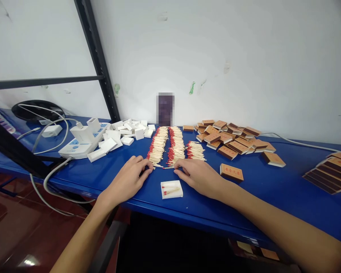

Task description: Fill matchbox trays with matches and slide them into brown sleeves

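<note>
My left hand rests at the near end of the left row of matches, thumb and forefinger pinched on a match at the row's edge. Opposite it, my right hand is at the near end of the middle row of matches; its thumb and forefinger close about the end of a single match lying crosswise. Between the hands and nearer the table edge lies a white inner matchbox tray with a few red-headed matches in it. A shorter third row of matches lies beyond my right hand.
White empty trays are heaped at the back left beside a power strip with cables. Brown matchbox sleeves are piled at the back right, with one box nearer. Stacked boxes stand far right. A black shelf post rises left.
</note>
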`<action>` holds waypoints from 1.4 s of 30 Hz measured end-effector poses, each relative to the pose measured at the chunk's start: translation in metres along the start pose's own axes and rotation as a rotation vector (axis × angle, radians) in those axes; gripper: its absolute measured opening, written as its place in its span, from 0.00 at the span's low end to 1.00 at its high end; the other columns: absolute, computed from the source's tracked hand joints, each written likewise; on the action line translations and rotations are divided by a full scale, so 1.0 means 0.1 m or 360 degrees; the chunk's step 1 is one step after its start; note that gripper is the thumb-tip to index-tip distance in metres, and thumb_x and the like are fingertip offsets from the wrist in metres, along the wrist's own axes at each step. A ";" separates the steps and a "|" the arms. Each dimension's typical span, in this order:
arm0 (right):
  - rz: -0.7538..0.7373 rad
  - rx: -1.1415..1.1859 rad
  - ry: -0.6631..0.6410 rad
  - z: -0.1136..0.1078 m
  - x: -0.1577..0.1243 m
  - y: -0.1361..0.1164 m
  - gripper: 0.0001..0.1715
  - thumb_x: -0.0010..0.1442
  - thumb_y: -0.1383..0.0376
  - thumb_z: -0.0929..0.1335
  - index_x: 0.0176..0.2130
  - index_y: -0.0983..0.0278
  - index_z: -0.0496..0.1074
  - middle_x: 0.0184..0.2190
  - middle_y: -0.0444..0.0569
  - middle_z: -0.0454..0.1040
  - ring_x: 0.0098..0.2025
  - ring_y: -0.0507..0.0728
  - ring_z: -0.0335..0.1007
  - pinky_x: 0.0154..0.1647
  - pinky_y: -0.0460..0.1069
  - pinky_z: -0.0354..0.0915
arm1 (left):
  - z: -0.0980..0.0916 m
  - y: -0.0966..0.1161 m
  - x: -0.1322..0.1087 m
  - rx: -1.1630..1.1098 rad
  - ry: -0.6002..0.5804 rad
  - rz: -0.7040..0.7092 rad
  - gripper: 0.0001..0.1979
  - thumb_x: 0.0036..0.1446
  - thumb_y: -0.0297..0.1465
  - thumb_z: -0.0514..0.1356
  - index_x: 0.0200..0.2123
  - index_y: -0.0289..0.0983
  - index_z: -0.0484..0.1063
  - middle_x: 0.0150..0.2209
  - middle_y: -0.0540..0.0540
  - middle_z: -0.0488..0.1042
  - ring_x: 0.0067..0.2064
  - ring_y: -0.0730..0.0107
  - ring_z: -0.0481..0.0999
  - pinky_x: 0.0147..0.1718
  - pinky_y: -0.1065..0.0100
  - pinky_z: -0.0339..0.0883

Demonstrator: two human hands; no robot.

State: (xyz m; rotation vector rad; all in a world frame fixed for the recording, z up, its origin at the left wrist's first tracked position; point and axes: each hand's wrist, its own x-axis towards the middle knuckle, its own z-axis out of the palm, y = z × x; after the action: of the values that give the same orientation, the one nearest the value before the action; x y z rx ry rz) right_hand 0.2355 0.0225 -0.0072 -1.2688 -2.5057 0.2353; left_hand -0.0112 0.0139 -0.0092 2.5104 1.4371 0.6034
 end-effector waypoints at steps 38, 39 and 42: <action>-0.0272 0.0373 0.0135 -0.07 -0.21 -0.13 0.07 0.65 0.65 0.61 0.35 0.62 0.66 0.19 0.37 0.61 0.21 0.50 0.54 0.25 0.46 0.52 | 0.00 0.06 -0.04 0.0089 0.0275 0.0089 0.11 0.69 0.33 0.50 0.42 0.39 0.71 0.43 0.45 0.66 0.45 0.63 0.66 0.47 0.61 0.62; -0.0264 0.0399 0.0173 -0.07 -0.21 -0.13 0.08 0.66 0.65 0.61 0.35 0.62 0.66 0.19 0.38 0.61 0.21 0.50 0.54 0.26 0.46 0.52 | 0.00 0.09 -0.05 0.0093 0.0294 0.0105 0.10 0.69 0.33 0.50 0.42 0.39 0.71 0.43 0.45 0.66 0.45 0.63 0.66 0.47 0.61 0.62; -0.0262 0.0466 0.0289 -0.06 -0.20 -0.09 0.08 0.67 0.65 0.60 0.36 0.62 0.65 0.20 0.38 0.61 0.21 0.49 0.56 0.25 0.45 0.53 | 0.00 0.22 -0.08 0.0060 0.0278 0.0163 0.09 0.68 0.33 0.51 0.41 0.40 0.71 0.43 0.45 0.66 0.45 0.63 0.65 0.47 0.60 0.61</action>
State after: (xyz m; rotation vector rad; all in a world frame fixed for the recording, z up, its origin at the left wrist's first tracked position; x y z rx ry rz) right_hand 0.2416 0.0010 -0.0030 -0.9206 -2.3032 0.4106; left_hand 0.0021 -0.0045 -0.0035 2.6305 1.3930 0.8402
